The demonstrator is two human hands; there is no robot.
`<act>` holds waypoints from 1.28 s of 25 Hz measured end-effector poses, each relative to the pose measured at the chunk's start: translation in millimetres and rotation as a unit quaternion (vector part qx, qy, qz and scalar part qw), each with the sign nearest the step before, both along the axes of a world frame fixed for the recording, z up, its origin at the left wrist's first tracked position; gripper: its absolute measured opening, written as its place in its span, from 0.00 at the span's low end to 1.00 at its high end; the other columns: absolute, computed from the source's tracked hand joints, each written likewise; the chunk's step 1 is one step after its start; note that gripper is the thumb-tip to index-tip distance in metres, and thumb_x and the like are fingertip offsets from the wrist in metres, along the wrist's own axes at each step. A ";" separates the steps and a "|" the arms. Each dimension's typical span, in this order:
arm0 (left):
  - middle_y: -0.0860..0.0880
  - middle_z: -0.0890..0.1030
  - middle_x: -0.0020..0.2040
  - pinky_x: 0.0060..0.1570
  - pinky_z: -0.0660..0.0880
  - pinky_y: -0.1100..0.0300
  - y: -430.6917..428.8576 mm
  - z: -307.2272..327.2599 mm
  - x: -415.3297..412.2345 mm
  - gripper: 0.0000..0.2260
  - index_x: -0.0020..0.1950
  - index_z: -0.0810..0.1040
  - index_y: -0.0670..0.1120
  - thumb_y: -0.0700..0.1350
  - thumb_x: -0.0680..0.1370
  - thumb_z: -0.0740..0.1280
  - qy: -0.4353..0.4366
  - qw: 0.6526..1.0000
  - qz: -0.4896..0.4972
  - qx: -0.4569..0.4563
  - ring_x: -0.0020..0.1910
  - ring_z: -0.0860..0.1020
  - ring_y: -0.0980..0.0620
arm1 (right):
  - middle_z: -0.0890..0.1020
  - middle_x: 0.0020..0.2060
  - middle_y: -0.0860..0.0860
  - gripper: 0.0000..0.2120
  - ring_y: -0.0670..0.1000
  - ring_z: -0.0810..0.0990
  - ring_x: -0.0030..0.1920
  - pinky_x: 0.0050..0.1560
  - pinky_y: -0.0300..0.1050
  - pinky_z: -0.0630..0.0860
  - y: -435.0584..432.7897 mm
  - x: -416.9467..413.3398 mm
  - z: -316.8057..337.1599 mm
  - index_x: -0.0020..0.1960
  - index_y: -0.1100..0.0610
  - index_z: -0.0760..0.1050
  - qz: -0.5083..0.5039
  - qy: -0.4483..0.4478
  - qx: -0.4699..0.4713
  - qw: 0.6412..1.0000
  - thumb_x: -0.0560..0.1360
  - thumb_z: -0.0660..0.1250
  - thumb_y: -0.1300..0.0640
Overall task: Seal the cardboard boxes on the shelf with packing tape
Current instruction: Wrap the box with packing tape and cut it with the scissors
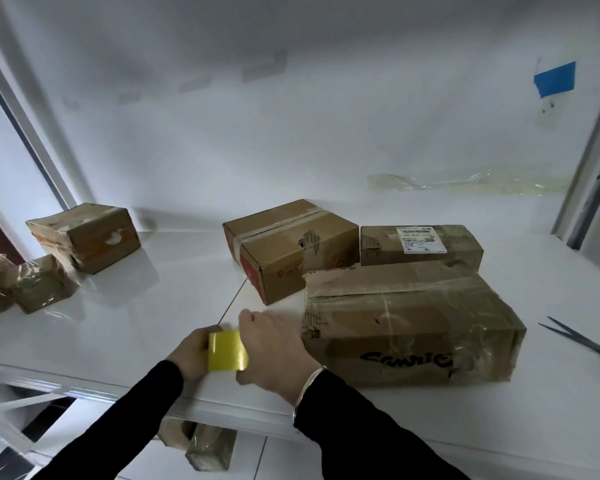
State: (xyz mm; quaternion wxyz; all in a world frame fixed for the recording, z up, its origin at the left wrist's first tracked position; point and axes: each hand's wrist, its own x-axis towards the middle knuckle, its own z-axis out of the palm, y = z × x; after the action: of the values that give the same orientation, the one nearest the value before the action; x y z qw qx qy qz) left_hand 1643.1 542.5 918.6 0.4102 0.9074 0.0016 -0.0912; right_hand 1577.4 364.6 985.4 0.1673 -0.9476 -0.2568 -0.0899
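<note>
Both hands grip a yellow roll of packing tape (227, 350) over the front edge of the white shelf (118, 323). The left hand (189, 353) curls round its left side and the right hand (272, 351) round its right, so the roll's axis runs left to right. Just beside it, a large taped cardboard box (409, 320) lies lengthwise along the shelf, its handwritten side facing the person.

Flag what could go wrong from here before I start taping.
1. The left hand and right hand hold the tape close to the front edge of the shelf. A slip could drop it off.
2. The scissors lie at the far right with blades apart. A blind reach might nick a finger.
3. The big box has a crumpled, glossy surface, so a new strip may wrinkle or lift.
</note>
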 end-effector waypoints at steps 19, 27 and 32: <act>0.44 0.85 0.36 0.38 0.77 0.69 -152.8 210.6 -83.9 0.05 0.38 0.85 0.42 0.42 0.65 0.75 -0.031 0.930 -0.365 0.043 0.34 0.83 0.55 | 0.74 0.60 0.34 0.25 0.22 0.66 0.57 0.54 0.17 0.65 -130.0 -150.2 5.1 0.62 0.44 0.63 0.024 -0.041 0.313 0.948 0.70 0.64 0.36; 0.50 0.85 0.33 0.37 0.72 0.75 -208.0 194.4 -80.0 0.03 0.35 0.84 0.48 0.41 0.69 0.74 -0.036 0.916 -0.393 0.067 0.32 0.81 0.61 | 0.77 0.41 0.73 0.19 0.65 0.72 0.58 0.31 0.23 0.68 -135.4 -187.6 -32.6 0.43 0.80 0.75 -0.285 0.172 0.576 0.746 0.77 0.64 0.61; 0.51 0.84 0.33 0.40 0.76 0.67 -220.9 205.2 -50.5 0.02 0.41 0.84 0.41 0.39 0.71 0.73 -0.113 0.937 -0.328 0.047 0.33 0.81 0.60 | 0.81 0.24 0.54 0.24 0.49 0.80 0.27 0.30 0.35 0.74 -147.8 -181.4 7.4 0.36 0.62 0.78 -0.204 0.262 0.610 0.719 0.75 0.59 0.42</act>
State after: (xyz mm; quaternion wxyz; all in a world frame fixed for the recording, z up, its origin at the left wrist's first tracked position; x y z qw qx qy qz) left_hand 1592.7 321.6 1123.8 0.3118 0.8803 -0.3377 -0.1174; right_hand 1396.1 216.8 992.9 0.7477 -0.6554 0.1068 -0.0075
